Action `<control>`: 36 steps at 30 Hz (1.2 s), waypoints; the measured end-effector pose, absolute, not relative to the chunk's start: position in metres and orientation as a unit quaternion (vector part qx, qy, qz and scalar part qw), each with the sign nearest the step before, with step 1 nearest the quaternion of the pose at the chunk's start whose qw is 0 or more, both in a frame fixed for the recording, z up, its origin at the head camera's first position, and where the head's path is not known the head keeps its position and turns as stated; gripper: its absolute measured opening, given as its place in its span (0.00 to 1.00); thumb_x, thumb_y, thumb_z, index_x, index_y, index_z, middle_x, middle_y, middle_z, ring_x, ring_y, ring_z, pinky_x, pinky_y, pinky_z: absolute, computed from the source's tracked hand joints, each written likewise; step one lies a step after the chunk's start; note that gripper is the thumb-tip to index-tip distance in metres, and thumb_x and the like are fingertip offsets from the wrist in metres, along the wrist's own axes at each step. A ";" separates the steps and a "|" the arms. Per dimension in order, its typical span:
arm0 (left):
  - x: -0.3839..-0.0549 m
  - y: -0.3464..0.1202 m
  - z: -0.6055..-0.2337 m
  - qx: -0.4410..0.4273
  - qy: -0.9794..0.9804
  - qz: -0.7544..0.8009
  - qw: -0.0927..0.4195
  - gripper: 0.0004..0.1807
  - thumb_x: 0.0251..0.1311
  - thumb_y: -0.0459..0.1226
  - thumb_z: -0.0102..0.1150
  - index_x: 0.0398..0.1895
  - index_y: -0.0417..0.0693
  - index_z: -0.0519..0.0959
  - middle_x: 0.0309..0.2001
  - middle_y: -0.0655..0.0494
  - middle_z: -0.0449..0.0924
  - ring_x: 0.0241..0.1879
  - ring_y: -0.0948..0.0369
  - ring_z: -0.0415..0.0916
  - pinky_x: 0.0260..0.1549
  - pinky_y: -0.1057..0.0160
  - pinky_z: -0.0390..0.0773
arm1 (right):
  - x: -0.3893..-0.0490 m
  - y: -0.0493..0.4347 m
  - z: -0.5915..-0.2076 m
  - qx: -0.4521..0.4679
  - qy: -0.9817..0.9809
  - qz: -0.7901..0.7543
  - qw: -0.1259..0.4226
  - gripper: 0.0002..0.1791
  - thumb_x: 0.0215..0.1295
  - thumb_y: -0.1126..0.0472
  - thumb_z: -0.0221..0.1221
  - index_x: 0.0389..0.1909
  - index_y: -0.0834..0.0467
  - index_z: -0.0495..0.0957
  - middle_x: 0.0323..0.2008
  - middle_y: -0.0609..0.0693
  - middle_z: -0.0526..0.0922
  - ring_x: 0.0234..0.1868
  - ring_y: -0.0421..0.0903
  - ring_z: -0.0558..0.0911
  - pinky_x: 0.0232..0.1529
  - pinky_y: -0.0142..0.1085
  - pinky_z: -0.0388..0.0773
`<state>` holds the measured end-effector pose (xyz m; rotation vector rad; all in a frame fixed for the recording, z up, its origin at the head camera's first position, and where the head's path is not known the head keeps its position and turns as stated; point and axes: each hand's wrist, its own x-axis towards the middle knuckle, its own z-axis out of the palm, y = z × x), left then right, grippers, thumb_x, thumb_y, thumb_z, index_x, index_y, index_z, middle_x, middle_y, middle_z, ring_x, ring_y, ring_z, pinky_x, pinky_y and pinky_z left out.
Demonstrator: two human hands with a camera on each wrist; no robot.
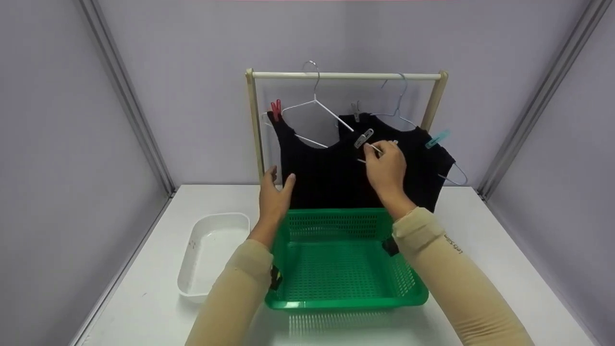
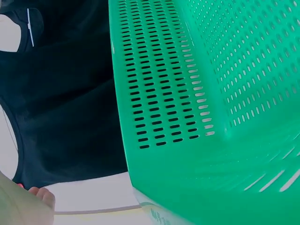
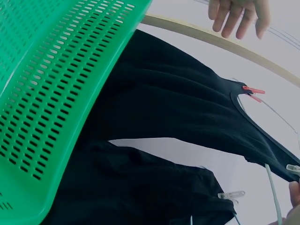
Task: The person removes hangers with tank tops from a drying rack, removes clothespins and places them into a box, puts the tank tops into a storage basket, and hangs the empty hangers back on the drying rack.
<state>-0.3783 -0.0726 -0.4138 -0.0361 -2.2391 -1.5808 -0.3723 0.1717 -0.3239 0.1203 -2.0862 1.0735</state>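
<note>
On a white wire hanger hangs a black sleeveless top. A red clothespin is on its left strap and a clear clothespin on its right strap. My right hand pinches the hanger's right end, just below the clear clothespin. Beside the top's left edge is my left hand, thumb and fingers apart, holding nothing; the right wrist view shows its fingers extended. Behind and to the right, another black top hangs on a bluish hanger, with a grey clothespin and a turquoise clothespin.
The rack's white rail rests on wooden posts. In front of the tops stands a green perforated basket, between my forearms. A white tray is at the left on the white table. Grey walls enclose the sides and back.
</note>
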 end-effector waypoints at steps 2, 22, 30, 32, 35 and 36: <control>-0.377 -0.073 -0.414 -0.018 -0.794 -0.577 0.193 0.40 0.70 0.54 0.54 0.77 0.44 0.56 0.73 0.44 0.61 0.72 0.49 0.58 0.70 0.51 0.60 | -0.371 0.178 -0.322 0.050 -0.817 0.427 0.385 0.11 0.68 0.60 0.63 0.32 0.66 0.84 0.31 0.57 0.80 0.35 0.54 0.78 0.44 0.45 0.74; -0.384 -0.067 -0.416 -0.049 -0.802 -0.580 0.136 0.52 0.65 0.59 0.59 0.81 0.46 0.44 0.79 0.42 0.45 0.77 0.47 0.46 0.73 0.46 0.52 | -0.345 0.238 -0.319 0.048 -0.783 0.451 0.425 0.08 0.62 0.64 0.67 0.27 0.65 0.84 0.26 0.51 0.81 0.26 0.39 0.72 0.31 0.30 0.66; -0.382 -0.077 -0.419 -0.048 -0.810 -0.573 0.121 0.55 0.62 0.61 0.61 0.81 0.46 0.44 0.79 0.42 0.43 0.77 0.46 0.45 0.73 0.45 0.51 | -0.343 0.251 -0.329 0.055 -0.770 0.514 0.375 0.10 0.65 0.66 0.63 0.27 0.67 0.84 0.29 0.51 0.86 0.31 0.35 0.81 0.36 0.26 0.76; -0.382 -0.080 -0.419 -0.053 -0.814 -0.566 0.116 0.56 0.61 0.61 0.61 0.80 0.45 0.43 0.79 0.41 0.43 0.77 0.46 0.44 0.73 0.45 0.51 | -0.343 0.254 -0.330 0.065 -0.763 0.525 0.372 0.10 0.65 0.67 0.62 0.27 0.70 0.84 0.28 0.53 0.86 0.30 0.36 0.81 0.35 0.27 0.75; -0.382 -0.084 -0.417 -0.062 -0.822 -0.555 0.115 0.56 0.61 0.60 0.63 0.80 0.45 0.43 0.79 0.41 0.43 0.77 0.45 0.45 0.73 0.45 0.51 | -0.342 0.259 -0.330 0.080 -0.754 0.539 0.367 0.10 0.65 0.70 0.61 0.26 0.72 0.82 0.28 0.58 0.86 0.29 0.36 0.80 0.35 0.28 0.74; -0.383 -0.086 -0.416 -0.065 -0.823 -0.552 0.116 0.56 0.61 0.59 0.63 0.80 0.45 0.43 0.79 0.41 0.44 0.77 0.45 0.45 0.73 0.45 0.51 | -0.341 0.261 -0.331 0.085 -0.750 0.544 0.366 0.09 0.64 0.71 0.61 0.25 0.73 0.82 0.27 0.59 0.85 0.29 0.36 0.79 0.34 0.28 0.74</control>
